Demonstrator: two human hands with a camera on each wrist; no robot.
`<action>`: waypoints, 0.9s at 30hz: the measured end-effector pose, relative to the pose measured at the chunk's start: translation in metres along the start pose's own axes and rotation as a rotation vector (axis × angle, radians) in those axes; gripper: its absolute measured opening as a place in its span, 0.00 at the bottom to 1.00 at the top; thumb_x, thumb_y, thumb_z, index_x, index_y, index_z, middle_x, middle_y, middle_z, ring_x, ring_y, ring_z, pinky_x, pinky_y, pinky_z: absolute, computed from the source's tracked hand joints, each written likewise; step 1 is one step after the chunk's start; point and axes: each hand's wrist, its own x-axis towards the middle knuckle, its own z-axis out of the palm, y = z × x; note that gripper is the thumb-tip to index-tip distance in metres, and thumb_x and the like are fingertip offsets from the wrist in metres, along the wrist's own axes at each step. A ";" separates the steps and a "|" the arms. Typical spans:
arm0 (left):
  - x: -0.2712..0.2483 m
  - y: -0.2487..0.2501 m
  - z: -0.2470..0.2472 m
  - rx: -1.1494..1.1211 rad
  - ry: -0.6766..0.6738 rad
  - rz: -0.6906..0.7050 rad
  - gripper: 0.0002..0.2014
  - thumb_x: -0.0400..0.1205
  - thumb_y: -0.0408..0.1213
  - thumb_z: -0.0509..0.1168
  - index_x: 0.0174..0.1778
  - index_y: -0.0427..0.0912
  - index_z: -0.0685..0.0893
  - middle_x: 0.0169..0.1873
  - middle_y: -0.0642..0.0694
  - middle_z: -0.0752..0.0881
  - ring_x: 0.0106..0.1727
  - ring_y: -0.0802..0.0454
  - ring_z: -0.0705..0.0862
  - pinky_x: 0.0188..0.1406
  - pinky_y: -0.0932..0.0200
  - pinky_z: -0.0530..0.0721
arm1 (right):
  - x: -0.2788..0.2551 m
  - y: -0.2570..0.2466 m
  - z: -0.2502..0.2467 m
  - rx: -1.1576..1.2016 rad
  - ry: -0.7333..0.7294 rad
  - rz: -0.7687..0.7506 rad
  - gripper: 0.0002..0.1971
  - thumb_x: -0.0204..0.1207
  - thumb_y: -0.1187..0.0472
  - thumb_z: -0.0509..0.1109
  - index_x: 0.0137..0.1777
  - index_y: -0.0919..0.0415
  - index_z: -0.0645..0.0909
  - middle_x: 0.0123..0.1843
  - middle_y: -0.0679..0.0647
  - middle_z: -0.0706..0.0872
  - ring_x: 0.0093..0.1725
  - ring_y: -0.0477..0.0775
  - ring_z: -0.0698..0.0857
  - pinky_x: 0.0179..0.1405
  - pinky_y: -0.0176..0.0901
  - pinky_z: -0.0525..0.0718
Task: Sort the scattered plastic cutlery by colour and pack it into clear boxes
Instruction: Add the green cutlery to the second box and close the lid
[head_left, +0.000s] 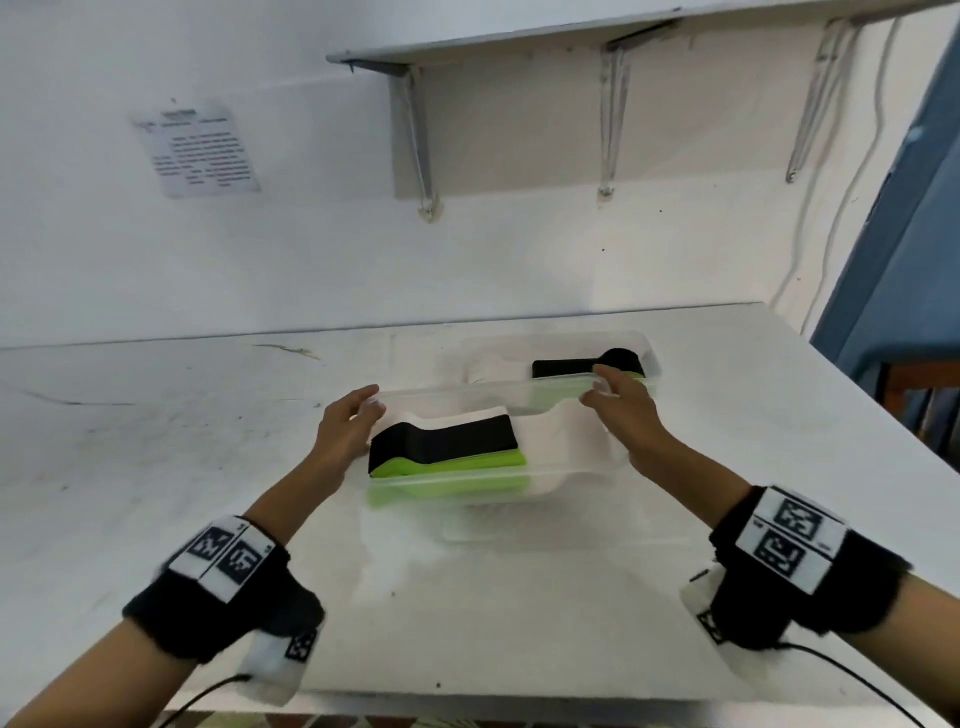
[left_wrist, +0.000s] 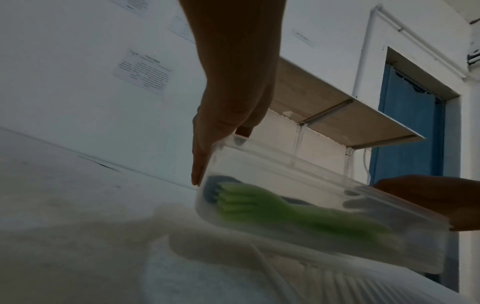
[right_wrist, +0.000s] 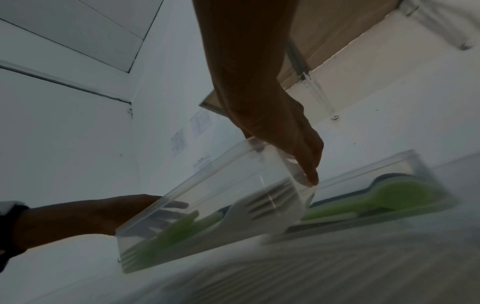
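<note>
Cutlery looks almost entirely packed, as far as these views show. Your left hand (head_left: 347, 427) and right hand (head_left: 626, 406) each hold one short end of the near clear rectangular plastic box (head_left: 467, 480), fingers curled over the rim, thumb against the end wall. That box appears lifted and tilted above the white bench (head_left: 156, 441) — its shadow lies on the surface under it.

Inside it lie a stack of lime-green plastic forks (left_wrist: 259, 207), a stack of black plastic cutlery (head_left: 441, 439) beside them, and white plastic forks (right_wrist: 257, 207) at the right end. A second clear plastic box (head_left: 647, 345) sits on the bench just behind, holding lime-green plastic spoons (right_wrist: 389, 197), black pieces and some white ones.

No loose pieces show on the bench in any view, so the gathering seems done. However, both boxes hold three colours each, arranged in separate stacks — so the sorting, I judge, is by stack within a box rather than one colour per box. What seems left is setting this box down; no lids are in view.
</note>
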 end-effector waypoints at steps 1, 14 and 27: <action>0.005 -0.003 -0.013 -0.003 0.009 0.001 0.17 0.84 0.34 0.61 0.70 0.41 0.77 0.68 0.37 0.77 0.68 0.43 0.75 0.58 0.45 0.80 | 0.001 -0.003 0.013 0.003 -0.009 -0.004 0.26 0.78 0.65 0.65 0.76 0.56 0.69 0.75 0.56 0.73 0.72 0.54 0.73 0.64 0.41 0.72; 0.076 -0.064 -0.181 0.098 0.030 -0.034 0.17 0.84 0.35 0.62 0.70 0.43 0.77 0.69 0.37 0.76 0.70 0.42 0.75 0.56 0.47 0.81 | -0.017 -0.016 0.208 -0.003 -0.115 0.095 0.29 0.77 0.66 0.66 0.78 0.60 0.65 0.78 0.58 0.68 0.76 0.53 0.70 0.72 0.46 0.69; 0.102 -0.078 -0.218 0.313 -0.075 -0.015 0.15 0.85 0.39 0.60 0.68 0.44 0.78 0.70 0.41 0.76 0.68 0.43 0.76 0.59 0.50 0.79 | -0.018 -0.012 0.251 -0.095 -0.117 0.094 0.26 0.79 0.62 0.66 0.77 0.57 0.67 0.76 0.58 0.70 0.75 0.55 0.70 0.72 0.48 0.70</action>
